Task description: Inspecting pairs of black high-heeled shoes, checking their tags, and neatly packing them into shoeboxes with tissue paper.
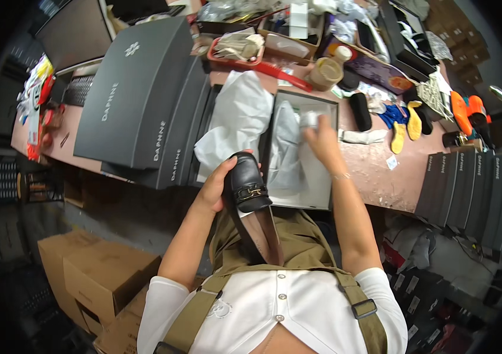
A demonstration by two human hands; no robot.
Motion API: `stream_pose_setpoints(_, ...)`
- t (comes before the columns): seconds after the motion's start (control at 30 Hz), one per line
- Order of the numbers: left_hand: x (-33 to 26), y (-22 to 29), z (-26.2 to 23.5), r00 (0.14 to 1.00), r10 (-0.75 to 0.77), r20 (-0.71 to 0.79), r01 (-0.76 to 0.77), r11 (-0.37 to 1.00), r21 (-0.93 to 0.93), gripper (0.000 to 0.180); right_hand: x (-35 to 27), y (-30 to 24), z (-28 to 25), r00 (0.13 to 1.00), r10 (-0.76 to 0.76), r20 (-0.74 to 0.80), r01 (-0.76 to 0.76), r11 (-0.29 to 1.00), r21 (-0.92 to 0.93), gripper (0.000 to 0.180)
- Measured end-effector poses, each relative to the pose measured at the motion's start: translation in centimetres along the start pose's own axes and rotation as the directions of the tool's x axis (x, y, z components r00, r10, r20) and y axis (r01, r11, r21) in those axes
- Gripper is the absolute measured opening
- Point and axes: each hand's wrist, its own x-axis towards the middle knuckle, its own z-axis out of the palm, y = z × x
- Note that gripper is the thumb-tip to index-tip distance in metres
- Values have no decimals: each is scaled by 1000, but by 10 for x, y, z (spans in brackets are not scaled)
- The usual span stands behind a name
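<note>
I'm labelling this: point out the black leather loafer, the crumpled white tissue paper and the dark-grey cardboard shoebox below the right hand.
Black leather loafer (254,204), head view: tongue.
Crumpled white tissue paper (239,115), head view: its middle.
Dark-grey cardboard shoebox (307,100), head view: far inner wall.

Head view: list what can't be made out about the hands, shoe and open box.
All in the head view:
Sole of the black shoe: turned away from the camera.
Some fingers of the left hand: hidden behind the shoe.
Small white thing at the right hand: motion blur, so its kind and any grip are unclear.
Anything under the pale wrapping in the open box: covered by it.
</note>
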Motion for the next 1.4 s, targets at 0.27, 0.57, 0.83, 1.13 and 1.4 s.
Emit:
stream_pose_setpoints(0.27, 3, -14, -11, 996, -25, -90, 27, 999, 23, 50, -151, -137, -77, 682, -452, 575, 472, 872, 126, 41)
stream_pose_setpoints(0.57, -13, -14, -11, 993, -3, -120, 9, 999, 51, 48, -174, -122, -69, 711, -570, 412, 503, 822, 268, 55)
stream_pose_setpoints(0.83, -4, -18, -4, 990, 2, -144, 14, 994, 111, 49, -179, -118, -32, 783, -499, 372, 498, 860, 108, 48)
stream_pose_setpoints(1.13, -11, -17, 12, 999, 34, -31, -33, 999, 37, 49, -156, -122, -40, 878, -439, 193, 420, 898, 132, 56)
stream_pose_setpoints(1.4, -6, -20, 2, 993, 42, -110, -38, 998, 43, 46, -135, -123, 4, 886, -418, 203, 385, 905, 181, 68)
